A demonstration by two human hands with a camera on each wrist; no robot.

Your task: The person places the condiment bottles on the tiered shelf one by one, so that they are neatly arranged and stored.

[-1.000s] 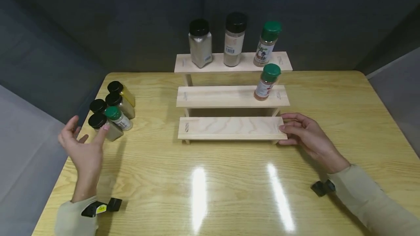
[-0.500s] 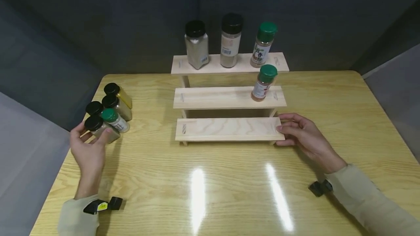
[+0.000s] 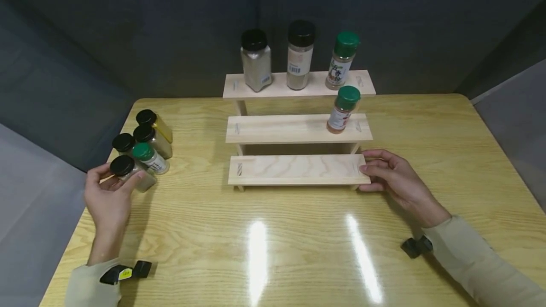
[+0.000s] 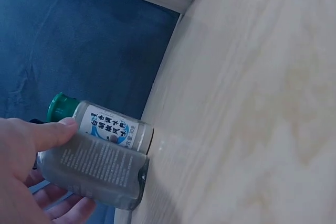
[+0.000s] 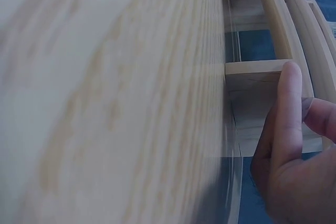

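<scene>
By left table edge (image 3: 73, 245) | left hand (image 3: 108, 205) grips black-lidded jar (image 4: 97, 169) | rack (image 3: 298, 169) well apart

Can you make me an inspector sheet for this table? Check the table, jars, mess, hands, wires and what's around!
Surface: wood-grain table, two bright glare streaks.
Job's things: wooden rack with three steps; three jars on the top step, one green-capped jar on the middle step; five jars at the table's left side, counting the held one.
Clutter: nothing seen.
Hands: left hand grips a black-capped jar; whether it is lifted, I can't tell. Right hand holds the right end of the front step.
Cables: nothing seen.
Surroundings: dark backdrop behind, paler grey at both sides.
</scene>
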